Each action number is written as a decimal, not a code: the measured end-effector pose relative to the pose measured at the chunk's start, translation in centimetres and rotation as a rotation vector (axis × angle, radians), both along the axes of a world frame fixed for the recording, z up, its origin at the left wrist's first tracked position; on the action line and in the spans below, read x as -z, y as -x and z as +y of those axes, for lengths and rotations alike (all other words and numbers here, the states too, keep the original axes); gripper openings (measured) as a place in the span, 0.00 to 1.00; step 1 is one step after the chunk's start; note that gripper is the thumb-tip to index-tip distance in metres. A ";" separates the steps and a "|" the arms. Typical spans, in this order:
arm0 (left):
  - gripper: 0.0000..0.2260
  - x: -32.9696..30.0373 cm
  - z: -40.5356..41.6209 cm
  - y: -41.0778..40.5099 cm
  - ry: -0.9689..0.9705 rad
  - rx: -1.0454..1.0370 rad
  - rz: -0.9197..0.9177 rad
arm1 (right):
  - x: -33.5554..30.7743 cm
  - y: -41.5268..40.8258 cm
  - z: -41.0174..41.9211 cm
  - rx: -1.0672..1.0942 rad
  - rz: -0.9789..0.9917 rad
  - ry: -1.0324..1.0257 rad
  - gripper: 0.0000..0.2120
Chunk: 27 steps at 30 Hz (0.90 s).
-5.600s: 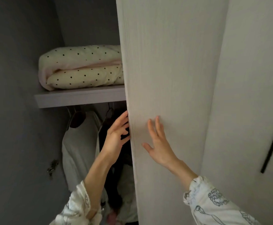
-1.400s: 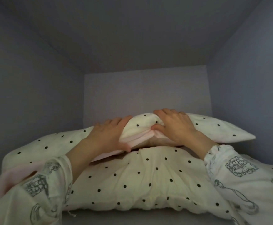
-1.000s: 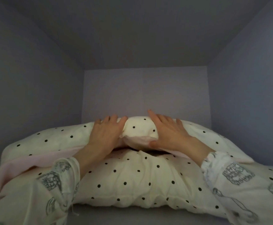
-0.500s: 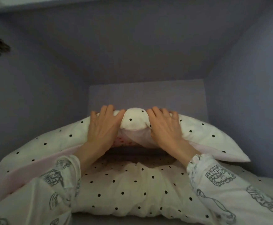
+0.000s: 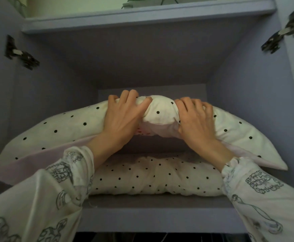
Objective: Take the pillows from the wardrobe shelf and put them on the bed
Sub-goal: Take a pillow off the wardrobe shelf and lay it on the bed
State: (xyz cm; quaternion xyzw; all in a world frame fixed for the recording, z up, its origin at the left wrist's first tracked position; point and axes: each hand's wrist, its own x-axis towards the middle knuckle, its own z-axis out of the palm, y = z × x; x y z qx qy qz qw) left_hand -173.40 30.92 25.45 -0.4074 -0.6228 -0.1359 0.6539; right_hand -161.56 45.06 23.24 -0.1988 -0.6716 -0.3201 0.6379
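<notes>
A cream, black-dotted upper pillow (image 5: 69,130) with a pink underside is gripped at its middle by the left hand (image 5: 123,117) and the right hand (image 5: 195,123) and is held arched above a second cream dotted pillow (image 5: 151,177), which lies on the grey wardrobe shelf (image 5: 156,203). Printed white sleeves (image 5: 55,189) are seen below.

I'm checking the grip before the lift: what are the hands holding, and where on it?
Both hands, left hand and right hand, grip the upper polka-dot pillow at its bunched middle, lifted clear of the lower pillow.
</notes>
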 end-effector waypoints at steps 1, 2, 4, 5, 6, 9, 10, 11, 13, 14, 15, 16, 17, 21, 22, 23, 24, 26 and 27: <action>0.27 0.5 -0.8 -0.5 0.004 0.019 -0.002 | 0.5 -0.8 -0.9 0.005 -0.009 0.007 0.25; 0.26 0.9 -1.4 -1.0 0.007 0.033 0.007 | 0.9 -1.7 -1.8 0.014 -0.013 0.011 0.25; 0.26 1.9 -2.7 -2.0 0.021 0.048 0.028 | 2.0 -3.2 -3.6 0.034 -0.018 0.019 0.24; 0.27 2.5 -3.4 -2.4 0.028 0.055 0.032 | 2.6 -3.9 -4.4 0.042 -0.026 0.027 0.23; 0.27 3.1 -3.9 -2.8 0.031 0.063 0.036 | 3.3 -4.6 -5.0 0.044 -0.034 0.034 0.23; 0.28 5.5 -5.1 -4.2 0.063 0.080 0.034 | 5.9 -6.6 -6.4 0.055 -0.073 0.063 0.24; 0.28 6.5 -5.3 -4.5 0.088 0.078 0.025 | 6.9 -7.1 -6.7 0.061 -0.083 0.069 0.24; 0.28 7.6 -5.5 -4.7 0.115 0.075 0.009 | 8.0 -7.4 -6.9 0.065 -0.095 0.074 0.23; 0.28 9.5 -5.9 -4.9 0.171 0.077 -0.022 | 10.1 -7.8 -7.1 0.066 -0.136 0.093 0.24; 0.28 10.4 -6.1 -4.8 0.196 0.082 -0.026 | 11.0 -7.9 -7.1 0.062 -0.168 0.107 0.25; 0.28 11.2 -6.2 -4.6 0.217 0.085 -0.027 | 11.8 -8.0 -7.0 0.054 -0.208 0.122 0.27; 0.29 11.9 -6.3 -4.4 0.238 0.087 -0.038 | 12.5 -8.2 -6.8 0.043 -0.251 0.133 0.29; 0.30 12.7 -6.4 -4.2 0.264 0.090 -0.062 | 13.2 -8.4 -6.5 0.033 -0.288 0.137 0.30; 0.41 15.5 -5.7 -4.2 0.476 0.046 -0.246 | 15.7 -9.8 -5.0 0.024 -0.461 0.169 0.35; 0.44 16.3 -5.4 -4.1 0.533 0.026 -0.305 | 16.4 -10.2 -4.5 0.019 -0.518 0.193 0.38; 0.45 17.2 -5.0 -3.9 0.574 0.012 -0.356 | 17.2 -10.5 -4.0 0.013 -0.579 0.225 0.40; 0.46 18.0 -4.6 -3.8 0.606 -0.001 -0.394 | 17.8 -10.7 -3.6 0.004 -0.643 0.264 0.41; 0.45 19.6 -4.1 -3.7 0.648 -0.041 -0.426 | 19.0 -10.9 -2.7 -0.014 -0.770 0.344 0.43; 0.44 20.2 -3.8 -3.6 0.653 -0.062 -0.426 | 19.5 -10.8 -2.3 -0.026 -0.814 0.382 0.43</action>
